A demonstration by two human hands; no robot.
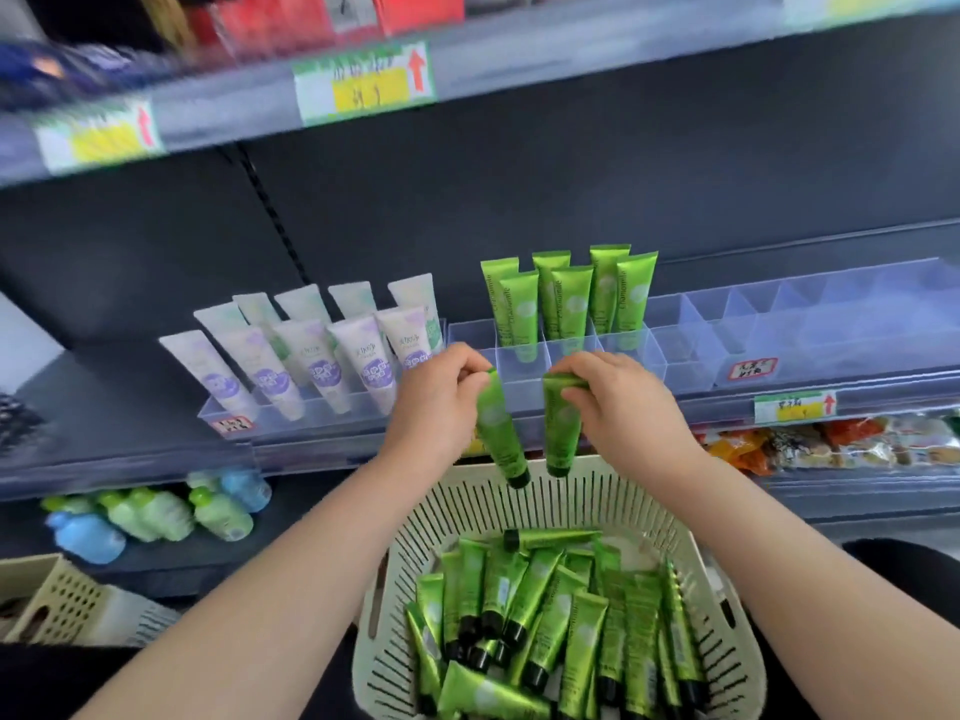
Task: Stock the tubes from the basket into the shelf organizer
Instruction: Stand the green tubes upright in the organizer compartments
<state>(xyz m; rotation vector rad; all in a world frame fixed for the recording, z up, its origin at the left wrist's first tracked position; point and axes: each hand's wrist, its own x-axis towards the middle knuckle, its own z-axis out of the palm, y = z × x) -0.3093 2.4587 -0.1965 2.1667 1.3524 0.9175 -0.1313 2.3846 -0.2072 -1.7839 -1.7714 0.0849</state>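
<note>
My left hand [439,394] pinches the flat end of a green tube [498,433] that hangs cap down. In the same way my right hand [618,402] pinches a second green tube [561,428]. Both tubes hang just in front of the clear shelf organizer [691,350], above the far rim of the cream basket [374,610]. Several green tubes [566,621] lie piled in the basket. Several green tubes [569,298] stand upright in the organizer's back compartments; the compartments to their right hold nothing.
A clear tray of white and purple tubes [311,356] stands left of the organizer. Green and blue bottles [156,517] lie on the lower shelf at left, snack packets [831,444] at right. A beige crate [52,600] sits at bottom left. An upper shelf edge [571,49] with price tags overhangs.
</note>
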